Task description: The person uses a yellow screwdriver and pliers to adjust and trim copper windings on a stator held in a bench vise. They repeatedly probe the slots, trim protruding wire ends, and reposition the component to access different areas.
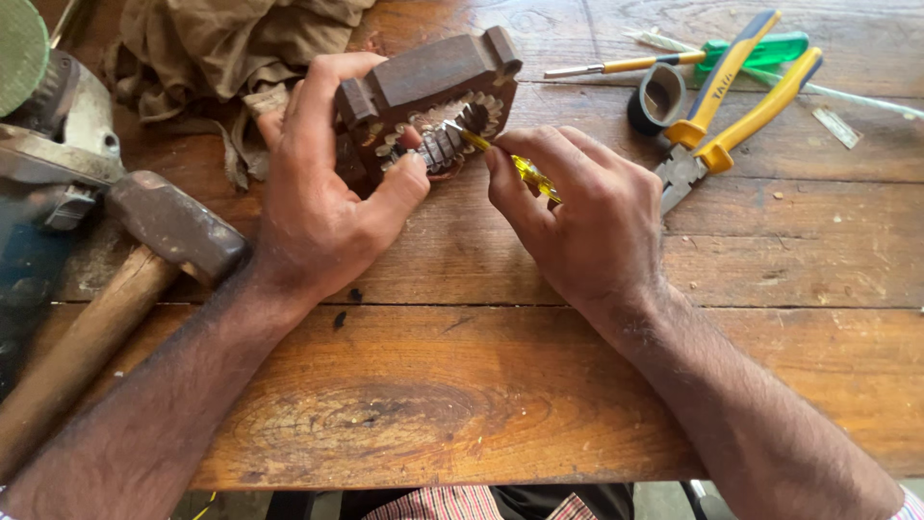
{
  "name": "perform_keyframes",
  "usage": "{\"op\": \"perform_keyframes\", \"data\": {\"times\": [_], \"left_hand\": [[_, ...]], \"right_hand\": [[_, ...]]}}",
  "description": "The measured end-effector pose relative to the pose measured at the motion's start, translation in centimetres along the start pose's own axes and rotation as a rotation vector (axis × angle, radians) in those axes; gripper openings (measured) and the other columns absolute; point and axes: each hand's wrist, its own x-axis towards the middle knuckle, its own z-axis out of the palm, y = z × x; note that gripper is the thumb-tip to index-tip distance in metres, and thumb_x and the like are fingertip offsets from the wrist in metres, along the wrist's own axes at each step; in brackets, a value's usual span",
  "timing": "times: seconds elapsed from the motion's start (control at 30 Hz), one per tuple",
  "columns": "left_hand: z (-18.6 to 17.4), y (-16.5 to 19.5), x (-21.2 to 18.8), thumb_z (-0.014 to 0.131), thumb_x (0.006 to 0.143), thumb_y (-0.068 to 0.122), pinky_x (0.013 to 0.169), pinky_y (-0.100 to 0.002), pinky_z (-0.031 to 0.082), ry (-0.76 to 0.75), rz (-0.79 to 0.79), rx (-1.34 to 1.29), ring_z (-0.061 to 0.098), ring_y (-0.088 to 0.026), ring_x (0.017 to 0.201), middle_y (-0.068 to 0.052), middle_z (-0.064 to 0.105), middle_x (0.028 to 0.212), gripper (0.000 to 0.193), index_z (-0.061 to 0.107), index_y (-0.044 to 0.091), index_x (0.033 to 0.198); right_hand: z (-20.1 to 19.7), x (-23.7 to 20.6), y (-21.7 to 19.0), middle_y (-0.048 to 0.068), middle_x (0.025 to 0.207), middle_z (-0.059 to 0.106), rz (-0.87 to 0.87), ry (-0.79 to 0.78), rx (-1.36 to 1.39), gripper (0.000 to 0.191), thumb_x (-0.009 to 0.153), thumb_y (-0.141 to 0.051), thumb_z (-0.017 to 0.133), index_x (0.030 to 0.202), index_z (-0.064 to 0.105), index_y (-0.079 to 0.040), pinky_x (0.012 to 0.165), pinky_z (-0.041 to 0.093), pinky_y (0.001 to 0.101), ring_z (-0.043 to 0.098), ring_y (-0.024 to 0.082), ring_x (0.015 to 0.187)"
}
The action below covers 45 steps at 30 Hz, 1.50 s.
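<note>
Fingers of the left hand (322,193) are curled around a dark brown block (428,101) with a toothed metal core, held tilted on the worn wooden table (462,385). A thin yellow-handled screwdriver (510,162) is pinched in the right hand (582,217), its tip set against the metal teeth.

No packages, signs or screens, only small white lettering on blue plier handle (724,75)
</note>
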Motion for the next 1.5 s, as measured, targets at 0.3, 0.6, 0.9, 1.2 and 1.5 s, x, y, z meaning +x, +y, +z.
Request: {"op": "perform_keyframes", "data": {"times": [0.3,0.6,0.9,1.2,1.5], "left_hand": [[0.0,1.1,0.9,0.069,0.093,0.005,0.087,-0.027,0.062,0.008,-0.234,-0.385,0.072,-0.010,0.099,0.000,0.069,0.103,0.035,0.047,0.003,0.121],[1.1,0.6,-0.8,0.071,0.112,0.007,0.084,-0.023,0.061,0.103,-0.129,-0.320,0.067,-0.009,0.096,-0.004,0.063,0.102,0.027,0.048,0.002,0.126],[1.2,0.7,-0.8,0.068,0.110,0.002,0.081,-0.024,0.060,0.144,-0.071,-0.209,0.067,-0.011,0.092,-0.005,0.063,0.099,0.024,0.047,0.000,0.121],[0.2,0.1,-0.4,0.068,0.108,0.006,0.077,-0.024,0.059,0.066,-0.110,-0.214,0.068,-0.008,0.088,-0.002,0.064,0.096,0.021,0.050,0.002,0.117],[0.1,0.3,-0.2,0.063,0.108,0.010,0.093,-0.032,0.058,0.022,-0.094,-0.224,0.066,-0.014,0.103,-0.006,0.065,0.108,0.025,0.051,0.001,0.128]], "right_hand": [[0.3,0.1,-0.3,0.007,0.098,0.077,-0.038,-0.041,0.042,0.012,0.104,-0.017,0.075,0.108,0.074,-0.006,0.070,0.061,0.0301,0.076,0.017,0.081],[0.0,-0.2,-1.3,0.007,0.094,0.076,-0.012,-0.072,0.080,0.012,0.100,-0.018,0.076,0.108,0.075,-0.009,0.069,0.060,0.0340,0.075,0.020,0.078],[0.7,-0.3,-0.9,0.008,0.101,0.074,-0.053,-0.099,0.049,0.019,0.107,-0.021,0.071,0.118,0.070,-0.006,0.066,0.060,0.0357,0.075,0.023,0.081],[1.3,-0.2,-0.4,0.010,0.096,0.073,-0.018,-0.096,-0.018,0.021,0.108,-0.019,0.070,0.120,0.069,-0.002,0.055,0.058,0.0346,0.073,0.021,0.072],[0.4,0.0,-0.6,0.008,0.097,0.076,-0.023,-0.004,0.035,0.014,0.105,-0.018,0.075,0.110,0.073,-0.005,0.065,0.060,0.0322,0.076,0.018,0.077]]}}
